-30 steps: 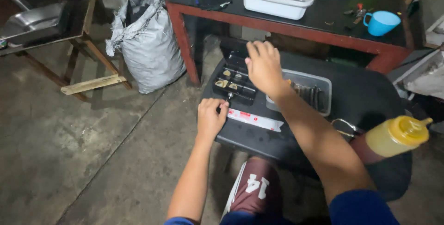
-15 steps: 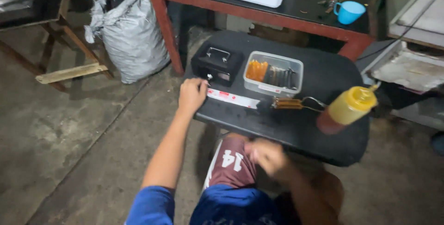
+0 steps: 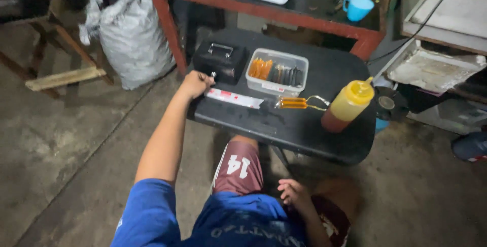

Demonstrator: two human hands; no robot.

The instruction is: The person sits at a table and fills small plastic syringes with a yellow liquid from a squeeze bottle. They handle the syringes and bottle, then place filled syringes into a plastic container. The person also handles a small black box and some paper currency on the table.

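The left hand [image 3: 195, 83] is clenched beside a black box [image 3: 221, 61], knife [image 3: 237, 99] just past its fingers; the right hand [image 3: 293, 194] rests loosely open, holding nothing.

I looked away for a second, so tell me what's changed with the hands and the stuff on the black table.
The right hand left the small black box and dropped to the lap, empty. The box, open before, now shows its lid shut. The left hand stays fisted at the end of the white strip. Clear tray, yellow squeeze bottle and black table are unmoved.
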